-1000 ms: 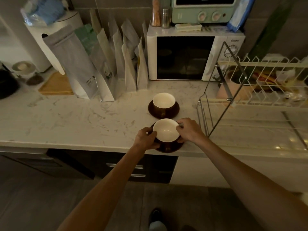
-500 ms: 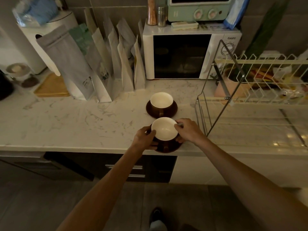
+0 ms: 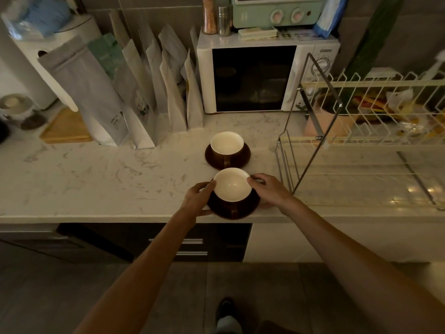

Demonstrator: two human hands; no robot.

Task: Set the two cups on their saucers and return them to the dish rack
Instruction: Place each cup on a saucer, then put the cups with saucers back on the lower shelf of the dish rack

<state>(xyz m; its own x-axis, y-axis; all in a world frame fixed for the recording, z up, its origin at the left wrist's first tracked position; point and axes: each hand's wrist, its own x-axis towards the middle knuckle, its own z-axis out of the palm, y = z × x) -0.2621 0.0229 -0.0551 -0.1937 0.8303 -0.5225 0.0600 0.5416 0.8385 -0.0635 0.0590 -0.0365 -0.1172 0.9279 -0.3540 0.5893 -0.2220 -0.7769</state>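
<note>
Two brown cups with white insides stand on dark brown saucers on the marble counter. The near cup (image 3: 231,185) sits on its saucer (image 3: 240,209) at the counter's front edge. My left hand (image 3: 197,198) grips the saucer's left rim, thumb by the cup. My right hand (image 3: 267,189) holds the right rim, fingers touching the cup's edge. The far cup (image 3: 227,145) rests on its saucer (image 3: 242,158) just behind, untouched. The wire dish rack (image 3: 361,141) stands to the right.
A white microwave (image 3: 260,78) sits behind the cups with a green mini oven (image 3: 277,10) on top. Several paper bags (image 3: 134,97) lean at the back left. A wooden board (image 3: 65,128) lies far left. A pink pot (image 3: 325,121) stands behind the rack.
Both hands stay on the near saucer; my fingers have spread a little wider around its rim. The view has shifted slightly; the cups have not visibly moved.
</note>
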